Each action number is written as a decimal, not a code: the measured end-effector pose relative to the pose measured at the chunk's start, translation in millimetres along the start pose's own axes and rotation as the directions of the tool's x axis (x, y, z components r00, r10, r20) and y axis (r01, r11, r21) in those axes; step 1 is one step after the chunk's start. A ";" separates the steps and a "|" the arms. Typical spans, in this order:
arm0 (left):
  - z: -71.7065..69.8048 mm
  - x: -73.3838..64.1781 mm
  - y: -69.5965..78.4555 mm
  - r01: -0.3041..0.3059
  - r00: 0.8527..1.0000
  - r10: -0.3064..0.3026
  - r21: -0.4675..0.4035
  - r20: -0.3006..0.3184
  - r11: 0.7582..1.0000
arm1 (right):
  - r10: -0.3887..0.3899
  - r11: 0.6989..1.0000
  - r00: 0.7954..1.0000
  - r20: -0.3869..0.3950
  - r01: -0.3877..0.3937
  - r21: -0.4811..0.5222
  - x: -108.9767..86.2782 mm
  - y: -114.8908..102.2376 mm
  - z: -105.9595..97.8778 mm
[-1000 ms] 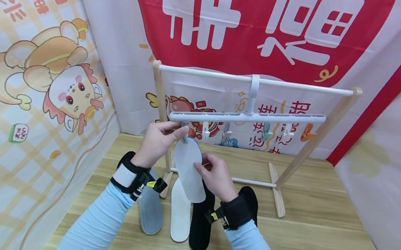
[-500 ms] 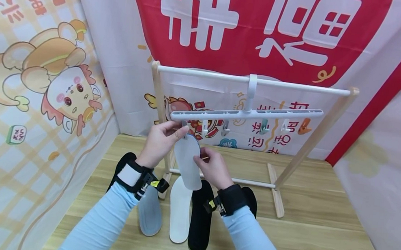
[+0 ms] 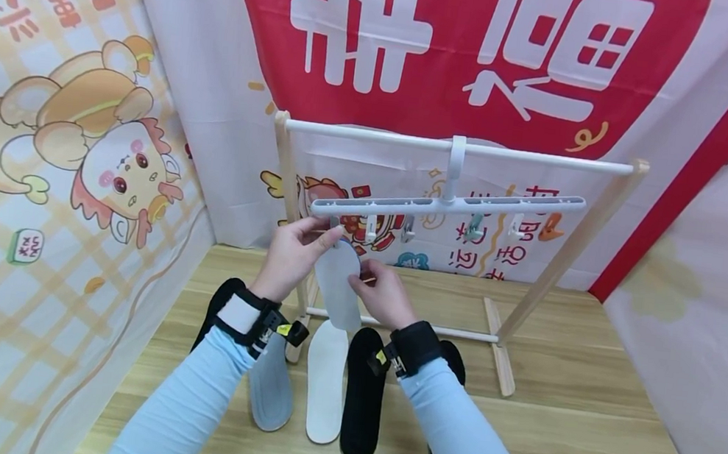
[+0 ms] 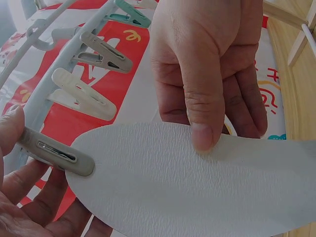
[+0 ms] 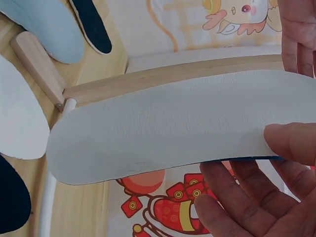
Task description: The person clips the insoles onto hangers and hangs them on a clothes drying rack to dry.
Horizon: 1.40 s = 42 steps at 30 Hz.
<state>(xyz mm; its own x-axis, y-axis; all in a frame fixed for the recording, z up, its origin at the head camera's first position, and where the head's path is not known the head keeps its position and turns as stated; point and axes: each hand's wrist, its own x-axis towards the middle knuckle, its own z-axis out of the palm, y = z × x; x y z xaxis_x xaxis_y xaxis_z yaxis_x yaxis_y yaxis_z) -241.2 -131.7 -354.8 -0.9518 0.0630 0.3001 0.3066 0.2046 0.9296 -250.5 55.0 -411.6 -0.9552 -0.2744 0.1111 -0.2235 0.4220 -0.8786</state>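
Note:
My left hand (image 3: 290,258) pinches a grey clip (image 4: 61,153) hanging at the left end of the pale hanger bar (image 3: 406,206). In the left wrist view, the clip's mouth overlaps the rounded end of a light grey insole (image 4: 163,177). My right hand (image 3: 385,294) holds that insole by its edge, thumb on the pale face and fingers behind. In the right wrist view, the insole (image 5: 163,121) stretches away from the thumb, with a thin blue underside edge showing. Beside the held clip are a white clip (image 4: 84,96) and another grey clip (image 4: 106,55).
The hanger hooks over the white rail (image 3: 544,157) of a wooden stand. Teal (image 3: 474,227) and orange (image 3: 550,227) clips hang farther right. Below lie a grey insole (image 3: 271,387), a white insole (image 3: 324,393) and a black insole (image 3: 361,404); other black ones are partly behind my arms.
The held insole's lower end has risen, and my right hand has shifted slightly up and left with it. The bar tilts more, right end higher. My left hand stays at the clip.

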 end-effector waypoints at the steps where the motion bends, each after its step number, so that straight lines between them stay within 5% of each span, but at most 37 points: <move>1: 0.2 0.1 -0.2 0.001 1.000 -0.001 0.003 -0.002 1.000 | -0.001 1.000 1.000 0.000 0.001 -0.001 0.8 0.1 0.3; 21: -2.1 3.3 -8.6 0.015 0.999 -0.016 -0.019 -0.033 1.000 | -0.048 0.999 0.999 -0.014 0.048 0.019 -1.1 13.2 -11.2; 34: -6.4 0.5 -7.6 -0.057 0.997 0.057 0.011 -0.051 0.998 | -0.036 0.999 0.998 -0.057 0.035 -0.027 -31.9 32.6 -43.6; 42: -13.9 -13.0 -4.8 -0.077 0.994 0.081 0.054 -0.071 0.996 | -0.032 0.997 0.994 -0.108 0.024 -0.075 -58.1 50.8 -55.2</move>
<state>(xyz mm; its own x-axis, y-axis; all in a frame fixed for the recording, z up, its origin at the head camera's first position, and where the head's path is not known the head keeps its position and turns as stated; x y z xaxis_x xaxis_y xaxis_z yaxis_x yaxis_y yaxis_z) -230.2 -147.0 -360.1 -0.9213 0.0100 0.3886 0.3785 0.2514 0.8908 -217.1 140.1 -437.1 -0.9629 -0.1930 0.1888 -0.2604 0.4787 -0.8385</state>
